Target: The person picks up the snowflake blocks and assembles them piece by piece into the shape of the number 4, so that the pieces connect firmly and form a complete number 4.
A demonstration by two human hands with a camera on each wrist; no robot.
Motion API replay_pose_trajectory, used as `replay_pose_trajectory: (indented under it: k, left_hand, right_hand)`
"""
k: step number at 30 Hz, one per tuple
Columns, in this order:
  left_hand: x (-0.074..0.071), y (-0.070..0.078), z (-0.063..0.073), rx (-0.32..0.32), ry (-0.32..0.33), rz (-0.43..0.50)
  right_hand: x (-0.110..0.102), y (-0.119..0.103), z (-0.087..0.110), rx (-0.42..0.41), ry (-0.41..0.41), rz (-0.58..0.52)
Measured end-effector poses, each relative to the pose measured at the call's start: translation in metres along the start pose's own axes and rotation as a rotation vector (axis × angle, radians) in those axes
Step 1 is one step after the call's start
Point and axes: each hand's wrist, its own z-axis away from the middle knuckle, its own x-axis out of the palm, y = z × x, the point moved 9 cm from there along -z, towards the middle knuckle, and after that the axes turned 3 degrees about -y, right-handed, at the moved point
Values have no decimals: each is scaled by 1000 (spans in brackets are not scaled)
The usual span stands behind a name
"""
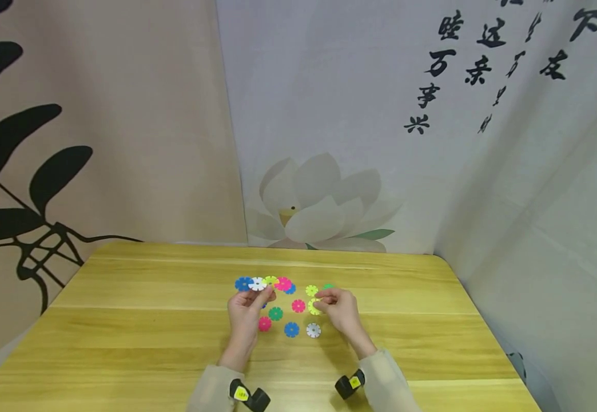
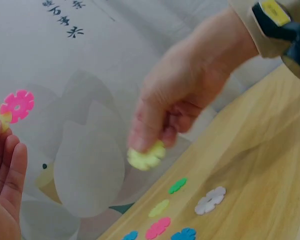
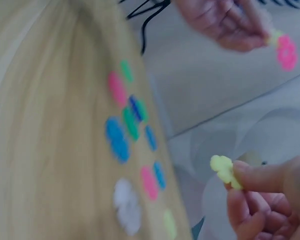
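My left hand (image 1: 244, 315) grips a row of joined plastic snowflake discs above the table. From left to right these are a blue disc (image 1: 243, 284), a white disc (image 1: 257, 284), a yellow disc (image 1: 270, 280) and a pink disc (image 1: 283, 284). In the left wrist view the pink disc (image 2: 18, 106) sticks out past the yellow one at the fingertips. To the right, my right hand (image 1: 343, 312) pinches a single yellow disc (image 3: 222, 169) by its edge between thumb and fingers, apart from the row.
Loose discs lie on the wooden table (image 1: 149, 332) below and between the hands: a white disc (image 1: 313, 330), a blue disc (image 1: 291, 329), a green disc (image 1: 275, 313), two pink ones and several others. A printed curtain (image 1: 329, 114) hangs behind the table's far edge.
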Motion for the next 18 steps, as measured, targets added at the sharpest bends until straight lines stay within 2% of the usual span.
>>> replay_pose_trajectory:
  k: [6, 11, 15, 18]
  left_hand:
    - [2, 1, 1, 6, -6, -2]
    - [3, 1, 3, 5, -9, -15]
    - [4, 1, 4, 6, -17, -12]
    - [5, 1, 4, 1, -19, -6]
  right_hand:
    - [-6, -24, 4, -20, 33, -235]
    - [-8, -47, 9, -100, 37, -386]
    - [-9, -63, 13, -161, 39, -439]
    - [-12, -83, 20, -195, 40, -433]
